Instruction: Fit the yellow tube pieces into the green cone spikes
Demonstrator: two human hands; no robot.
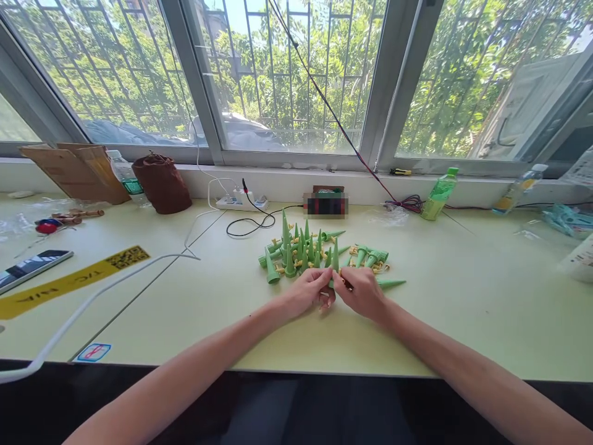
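Note:
Near the table's front edge my left hand (311, 289) and my right hand (360, 290) meet, fingertips pinched together. Between them a green plastic spike (335, 253) stands point up, its lower part hidden by the fingers. Both hands appear closed on it; any smaller part inside the right fingers is hidden. Just beyond lies a cluster of similar green spikes (285, 238), some upright and some on their sides, mixed with small yellow pieces (380, 267). Another green spike (391, 283) lies flat beside my right hand, pointing right.
A pixelated device (325, 206) sits behind the cluster, near a white power strip (241, 201) with cables. Bottles (439, 194) stand along the sill at right. On the left are a phone (34, 267), a brown bag (161, 183) and a white cable (92, 303) with a yellow tag.

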